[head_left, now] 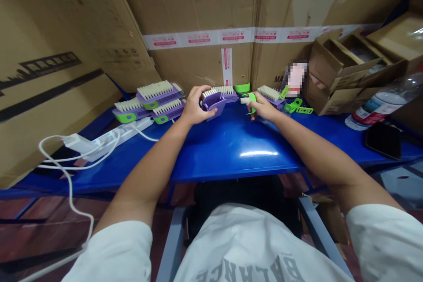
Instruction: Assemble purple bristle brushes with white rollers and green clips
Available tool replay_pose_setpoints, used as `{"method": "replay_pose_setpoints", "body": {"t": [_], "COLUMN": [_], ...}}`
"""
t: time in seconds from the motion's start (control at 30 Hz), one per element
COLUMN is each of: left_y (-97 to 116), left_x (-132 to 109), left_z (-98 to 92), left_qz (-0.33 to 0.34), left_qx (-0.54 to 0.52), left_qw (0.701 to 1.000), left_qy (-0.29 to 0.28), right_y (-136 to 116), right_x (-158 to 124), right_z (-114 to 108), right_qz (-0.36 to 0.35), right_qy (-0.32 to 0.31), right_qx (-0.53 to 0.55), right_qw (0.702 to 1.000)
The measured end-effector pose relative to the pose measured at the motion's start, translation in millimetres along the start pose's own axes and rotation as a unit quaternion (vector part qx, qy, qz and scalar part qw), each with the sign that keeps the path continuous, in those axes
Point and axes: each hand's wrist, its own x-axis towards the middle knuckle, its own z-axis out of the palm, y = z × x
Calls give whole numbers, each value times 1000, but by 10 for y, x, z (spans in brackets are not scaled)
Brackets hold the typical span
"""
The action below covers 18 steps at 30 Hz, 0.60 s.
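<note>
My left hand (197, 108) is closed around a purple brush head (214, 105) with pale bristles, tilted above the blue table. In my right hand (262, 108) is a green plastic piece (253, 103), held upright; a small white part (245, 101) shows beside it. Behind my hands lie a bristle brush (228, 92) and a green cap-like part (242, 87). Another purple brush (269, 93) sits past my right hand, close to loose green plastic parts (294, 105). Left of my left hand, several purple brushes with green ends (158, 92) are heaped together.
A white power strip (109, 139) with cables lies on the left of the blue table (211, 158). At the right are an opened cardboard box (333, 75), a water bottle (376, 105) and a black phone (383, 141). Large cardboard sheets (198, 4) wall the back.
</note>
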Motion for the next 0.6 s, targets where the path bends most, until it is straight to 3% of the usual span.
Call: {"method": "replay_pose_setpoints", "body": {"t": [0.13,0.33,0.6], "left_y": [134,209,261], "left_x": [-9,-16,14], "left_z": [-43,-79,-21], "left_qz": [24,-50,25], "left_qx": [16,8,86], "left_qw": [997,986,974], "left_qy": [-73,-159,-210], "right_y": [-33,-51,-32], "right_x": [-37,-67,-75], "right_z": [43,137,67], "right_qz": [8,48,84], "right_qy": [-2,-3,-21], "right_qx": [-18,11,65], "right_qw": [1000,999,994]}}
